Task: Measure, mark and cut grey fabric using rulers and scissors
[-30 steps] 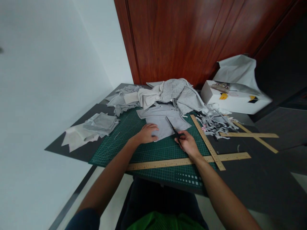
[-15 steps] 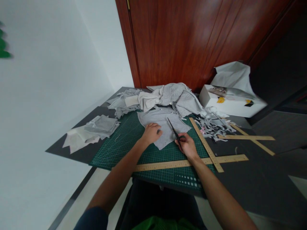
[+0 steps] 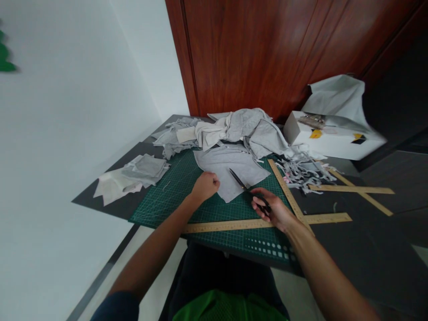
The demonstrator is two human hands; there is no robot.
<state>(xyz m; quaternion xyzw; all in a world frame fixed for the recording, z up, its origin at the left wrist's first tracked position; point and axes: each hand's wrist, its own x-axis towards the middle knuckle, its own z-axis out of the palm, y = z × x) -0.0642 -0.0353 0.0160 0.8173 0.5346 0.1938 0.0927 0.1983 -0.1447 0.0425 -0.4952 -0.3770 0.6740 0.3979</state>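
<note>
A grey piece of cloth [image 3: 230,167] lies spread on the green cutting mat [image 3: 180,196]. Closed into a fist, my left hand [image 3: 205,186] is at the cloth's left edge; its curled fingers hide whatever they may hold. My right hand [image 3: 272,207] grips the black handles of a pair of scissors [image 3: 240,182]. The scissors' blades point up and left over the cloth and look closed together.
Wooden rulers [image 3: 230,226] cross at the mat's front right. Behind the cloth is a heap of grey fabric [image 3: 247,127]; cut pieces [image 3: 145,169] lie left, thin scraps [image 3: 302,174] right. A white box [image 3: 337,138] stands at the back right.
My left hand has curled into a fist and shifted slightly left. My right hand has moved right and down, turning the scissors to a flatter angle. The view has shifted slightly.
</note>
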